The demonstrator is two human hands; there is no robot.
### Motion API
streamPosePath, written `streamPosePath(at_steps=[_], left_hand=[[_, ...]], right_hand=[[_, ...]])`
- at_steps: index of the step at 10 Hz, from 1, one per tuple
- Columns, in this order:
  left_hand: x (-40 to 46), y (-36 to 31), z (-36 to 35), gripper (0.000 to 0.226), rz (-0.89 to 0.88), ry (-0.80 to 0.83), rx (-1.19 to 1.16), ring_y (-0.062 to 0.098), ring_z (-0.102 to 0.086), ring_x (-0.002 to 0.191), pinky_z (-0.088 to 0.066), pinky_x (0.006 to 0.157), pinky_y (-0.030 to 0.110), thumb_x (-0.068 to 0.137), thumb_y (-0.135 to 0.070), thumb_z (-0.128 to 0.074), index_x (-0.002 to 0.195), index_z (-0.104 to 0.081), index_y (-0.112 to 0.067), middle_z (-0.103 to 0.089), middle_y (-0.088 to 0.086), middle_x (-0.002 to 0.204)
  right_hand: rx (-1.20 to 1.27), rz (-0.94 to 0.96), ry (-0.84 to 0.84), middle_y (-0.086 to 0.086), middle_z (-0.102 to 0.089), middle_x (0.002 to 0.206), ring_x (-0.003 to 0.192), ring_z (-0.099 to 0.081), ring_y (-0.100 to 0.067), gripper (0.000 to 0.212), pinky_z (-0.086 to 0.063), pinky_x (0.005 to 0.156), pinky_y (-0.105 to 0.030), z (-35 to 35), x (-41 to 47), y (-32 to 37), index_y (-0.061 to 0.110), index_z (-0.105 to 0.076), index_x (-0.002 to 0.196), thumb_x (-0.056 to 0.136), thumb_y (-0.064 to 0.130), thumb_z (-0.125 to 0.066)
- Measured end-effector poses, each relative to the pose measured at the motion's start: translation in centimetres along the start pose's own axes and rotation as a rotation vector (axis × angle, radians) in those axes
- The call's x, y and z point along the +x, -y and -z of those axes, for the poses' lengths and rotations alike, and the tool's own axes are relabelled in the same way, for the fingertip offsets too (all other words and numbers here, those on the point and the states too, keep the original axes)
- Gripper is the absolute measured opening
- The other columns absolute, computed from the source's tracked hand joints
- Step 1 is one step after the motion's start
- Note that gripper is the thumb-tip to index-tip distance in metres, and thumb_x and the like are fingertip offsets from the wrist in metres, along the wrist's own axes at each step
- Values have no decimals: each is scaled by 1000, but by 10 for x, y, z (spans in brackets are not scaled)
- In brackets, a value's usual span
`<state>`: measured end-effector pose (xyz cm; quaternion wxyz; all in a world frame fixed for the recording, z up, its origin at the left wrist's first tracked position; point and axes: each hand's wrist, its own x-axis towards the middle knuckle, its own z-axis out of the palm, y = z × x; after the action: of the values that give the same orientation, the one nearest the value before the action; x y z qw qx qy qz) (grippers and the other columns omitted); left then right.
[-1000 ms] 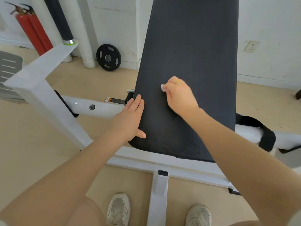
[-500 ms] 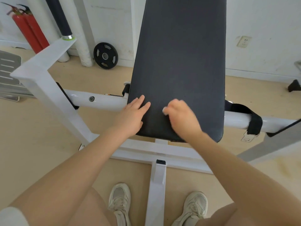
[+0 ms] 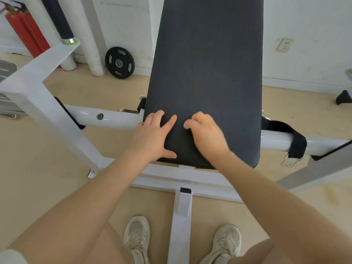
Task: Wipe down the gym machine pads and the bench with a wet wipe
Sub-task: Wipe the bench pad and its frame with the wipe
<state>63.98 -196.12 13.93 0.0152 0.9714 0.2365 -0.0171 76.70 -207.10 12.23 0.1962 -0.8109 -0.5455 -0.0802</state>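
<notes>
Left hand [image 3: 152,138] lies flat on black pad [image 3: 207,73]; right hand [image 3: 206,134] presses wipe [image 3: 185,126] there

1 head cam, looks fwd-down, close over bench pad [image 3: 205,73]

arms: bare from wrist up, no watch or bands
left hand [image 3: 152,138]: bare, no glove
right hand [image 3: 206,135]: bare, no glove, nails short
left sleeve [image 3: 11,256]: white fabric edge, bottom-left corner only
legs: bare at knees, no trouser fabric in view
shoes [image 3: 137,237]: pale grey-white mesh sneakers, matching laces, both scuffed
</notes>
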Motion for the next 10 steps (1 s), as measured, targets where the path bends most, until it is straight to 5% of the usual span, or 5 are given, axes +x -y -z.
streamPosePath(at_steps=[2, 4, 6, 8, 10], left_hand=[[1, -1, 0, 104, 30, -2, -51, 25, -7, 140, -20, 110, 39, 70, -58, -67, 148, -3, -32, -5, 6, 152], [-2, -4, 2, 96, 27, -13, -140, 25, -9, 140, -20, 110, 39, 75, -54, -65, 148, -10, -27, -6, 6, 152], [11, -11, 14, 68, 33, -256, -373, 20, -31, 133, -34, 106, 38, 78, -40, -68, 137, -42, -16, -19, 3, 152], [28, -29, 15, 83, -71, -84, -312, 16, -3, 144, -15, 114, 34, 80, -46, -64, 146, -21, -20, 4, -4, 157], [44, -43, 15, 102, -107, -18, -162, 20, 6, 145, -13, 115, 37, 76, -53, -64, 149, -2, -18, 10, 1, 157]], right_hand=[[-1, -281, -207, -10, -52, 108, 97, -43, -25, 26, -32, 66, -26, 10, 39, -32, 8, -61, 108, 91, 1, -43], [7, -132, -27, -15, -47, 115, 103, -44, -29, 33, -32, 78, -30, 5, -13, -6, 6, -52, 121, 92, 1, -36], [-15, 108, 162, -13, -46, 111, 100, -39, -27, 37, -32, 80, -33, 31, -5, -35, 8, -51, 125, 93, 0, -35], [-64, -190, -100, -19, -46, 112, 101, -42, -31, 34, -32, 80, -31, 40, 57, -67, 5, -56, 118, 90, -3, -37], [34, 208, 115, -11, -49, 101, 93, -45, -22, 24, -37, 74, -29, 13, -11, -40, 5, -53, 114, 97, 15, -39]])
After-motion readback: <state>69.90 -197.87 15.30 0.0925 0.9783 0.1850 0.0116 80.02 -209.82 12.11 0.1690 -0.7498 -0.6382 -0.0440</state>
